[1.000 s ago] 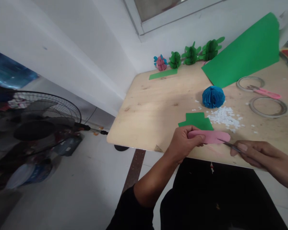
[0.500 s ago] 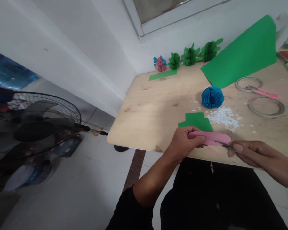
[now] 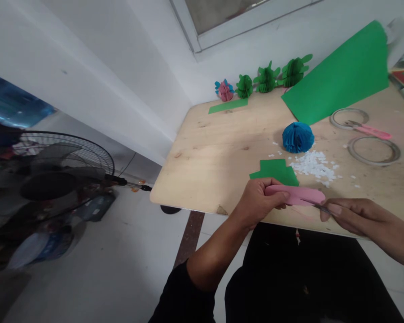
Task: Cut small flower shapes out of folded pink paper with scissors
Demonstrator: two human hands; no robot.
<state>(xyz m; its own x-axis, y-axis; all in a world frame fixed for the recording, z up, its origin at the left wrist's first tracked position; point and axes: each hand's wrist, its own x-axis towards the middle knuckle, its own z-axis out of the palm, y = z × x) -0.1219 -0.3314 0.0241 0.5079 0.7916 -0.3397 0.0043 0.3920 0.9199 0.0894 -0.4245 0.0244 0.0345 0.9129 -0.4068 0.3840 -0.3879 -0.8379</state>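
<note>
At the near edge of a pale wooden bench (image 3: 222,148), a person's left hand (image 3: 256,202) clamps its grip on one end of a folded stack of pink paper (image 3: 298,195), holding it level just above the bench edge so the free end juts toward three o'clock. There the right hand (image 3: 350,215) closes its grip on a small pair of metal snips (image 3: 318,206), whose blades meet the paper's rounded tip, which is a hold that keeps the stack steady while its end is trimmed. Just beyond the pink stack, at twelve o'clock, lies a green paper cut-out (image 3: 276,170), and past it a scatter of white paper scraps (image 3: 314,165) beside a blue honeycomb paper ball (image 3: 298,137). Further toward two o'clock rest two clear tape rings (image 3: 373,150) and pink-handled scissors (image 3: 370,130), within easy reach. A large green paper sheet (image 3: 340,76) leans against the wall, and finished green paper ornaments (image 3: 267,78) line the far edge with a pink and blue one (image 3: 224,89). A standing electric fan (image 3: 54,175) sits on the floor at nine o'clock.

Against the frame a second earlier, the right hand has crept slightly closer to the paper and the view has tilted a touch; the left hand's hold and the bench items are unchanged.
</note>
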